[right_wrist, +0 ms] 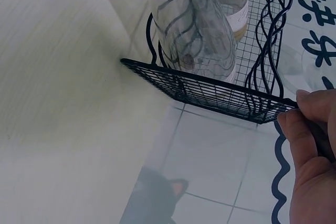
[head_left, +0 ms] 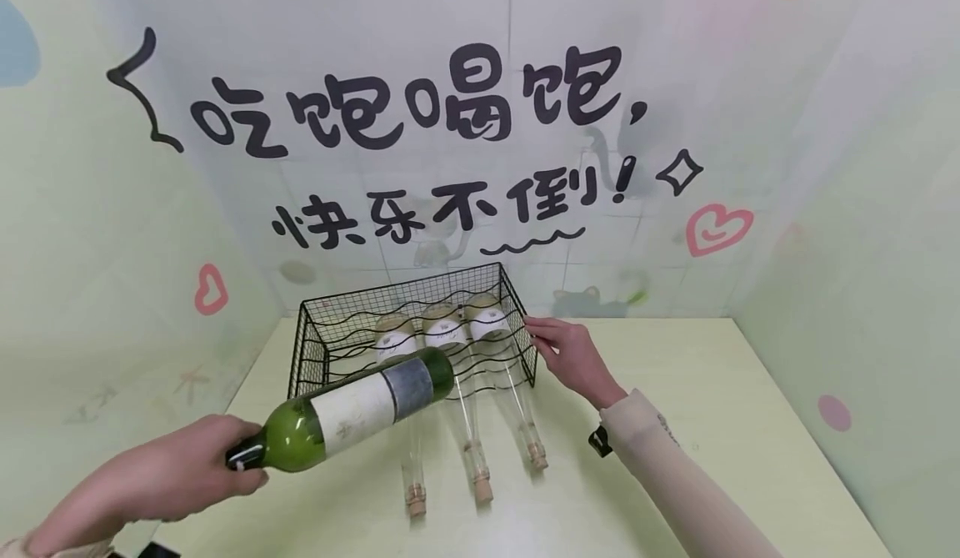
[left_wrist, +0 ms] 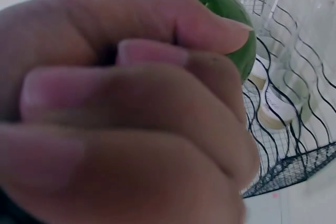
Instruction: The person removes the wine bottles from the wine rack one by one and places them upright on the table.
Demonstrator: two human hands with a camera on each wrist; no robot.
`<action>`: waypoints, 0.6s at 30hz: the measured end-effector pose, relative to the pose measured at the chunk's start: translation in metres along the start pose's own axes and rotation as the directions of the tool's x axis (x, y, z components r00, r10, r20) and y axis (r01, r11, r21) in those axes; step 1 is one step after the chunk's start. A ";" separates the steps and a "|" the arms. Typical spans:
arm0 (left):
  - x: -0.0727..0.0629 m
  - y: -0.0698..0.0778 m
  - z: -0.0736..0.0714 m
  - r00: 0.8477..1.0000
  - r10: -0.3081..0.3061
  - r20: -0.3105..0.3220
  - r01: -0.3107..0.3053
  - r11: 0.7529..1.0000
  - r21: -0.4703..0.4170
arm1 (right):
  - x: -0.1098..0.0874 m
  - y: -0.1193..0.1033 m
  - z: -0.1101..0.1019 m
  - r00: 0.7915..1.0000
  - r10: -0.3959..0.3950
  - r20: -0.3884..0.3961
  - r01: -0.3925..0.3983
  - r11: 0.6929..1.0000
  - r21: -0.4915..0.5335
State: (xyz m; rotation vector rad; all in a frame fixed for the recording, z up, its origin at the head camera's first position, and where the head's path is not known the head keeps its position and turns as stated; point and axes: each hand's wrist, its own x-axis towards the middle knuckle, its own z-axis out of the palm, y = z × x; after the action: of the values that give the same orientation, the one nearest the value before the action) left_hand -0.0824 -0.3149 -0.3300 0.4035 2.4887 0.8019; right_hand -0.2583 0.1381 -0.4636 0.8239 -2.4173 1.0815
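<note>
By its dark neck, my left hand [head_left: 180, 468] grips a green wine bottle [head_left: 352, 414] with a white and grey label. The bottle is held aslant in front of a black wire wine rack [head_left: 401, 291], its base pointing right and covering part of the rack. My right hand [head_left: 576, 362] pinches the rack's right end, and in the right wrist view its fingertips [right_wrist: 294, 121] hold a corner of the mesh side. Across the rack's wavy bars lie three clear glass bottles [head_left: 467, 412] with corks, necks toward me. Curled fingers [left_wrist: 147, 145] fill the left wrist view.
Beneath the rack is a pale tabletop [head_left: 675, 424]. A wall [head_left: 450, 7] with large black lettering stands close behind it, and pale side walls [head_left: 885, 291] rise at left and right.
</note>
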 end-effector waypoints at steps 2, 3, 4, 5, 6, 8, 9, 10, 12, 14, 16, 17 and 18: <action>0.008 0.004 -0.006 1.000 0.018 -0.003 -0.018 0.999 0.030 | 0.000 0.001 0.001 1.000 0.004 -0.003 -0.004 1.000 0.018; 0.012 0.006 -0.008 1.000 0.027 -0.002 -0.027 0.999 0.039 | 0.000 0.002 0.001 1.000 0.010 -0.001 -0.010 1.000 0.030; 0.016 0.008 -0.011 0.999 0.033 -0.001 -0.033 0.998 0.048 | 0.000 0.002 0.001 1.000 0.017 0.001 -0.017 0.999 0.043; 0.020 0.010 -0.014 0.999 0.037 0.002 -0.037 0.998 0.053 | 0.000 0.003 0.001 1.000 0.023 0.003 -0.023 0.998 0.055; 0.024 0.012 -0.016 0.999 0.039 0.007 -0.039 0.998 0.052 | -0.001 0.004 0.001 0.999 0.033 0.007 -0.034 0.997 0.071; 0.031 0.018 -0.021 0.999 0.040 0.020 -0.041 0.998 0.042 | -0.001 0.005 0.000 0.998 0.058 0.016 -0.059 0.993 0.102; 0.035 0.020 -0.023 0.999 0.045 0.025 -0.045 0.998 0.035 | -0.001 0.006 0.000 0.997 0.071 0.022 -0.073 0.990 0.124; 0.039 0.022 -0.025 0.998 0.046 0.031 -0.047 0.998 0.031 | -0.002 0.007 -0.001 0.996 0.084 0.029 -0.087 0.985 0.146; 0.045 0.025 -0.029 0.998 0.051 0.043 -0.052 0.998 0.026 | -0.002 0.007 -0.003 0.992 0.113 0.049 -0.120 0.974 0.191; 0.051 0.029 -0.031 0.997 0.053 0.052 -0.055 0.998 0.028 | -0.002 0.006 -0.007 0.988 0.138 0.068 -0.150 0.964 0.218; 0.058 0.032 -0.034 0.996 0.067 0.056 -0.070 0.996 0.052 | -0.002 0.004 -0.013 0.984 0.157 0.079 -0.170 0.962 0.212; 0.061 0.034 -0.035 0.996 0.071 0.057 -0.075 0.995 0.063 | -0.002 0.003 -0.017 0.984 0.161 0.081 -0.175 0.963 0.207; 0.064 0.036 -0.036 0.996 0.073 0.059 -0.078 0.994 0.073 | -0.001 0.002 -0.021 0.983 0.166 0.080 -0.179 0.964 0.198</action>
State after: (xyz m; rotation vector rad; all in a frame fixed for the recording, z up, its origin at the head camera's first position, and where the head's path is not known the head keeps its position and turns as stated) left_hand -0.1508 -0.2765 -0.3055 0.5422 2.4694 0.7177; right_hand -0.2564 0.1554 -0.4520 0.7298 -2.4972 1.4104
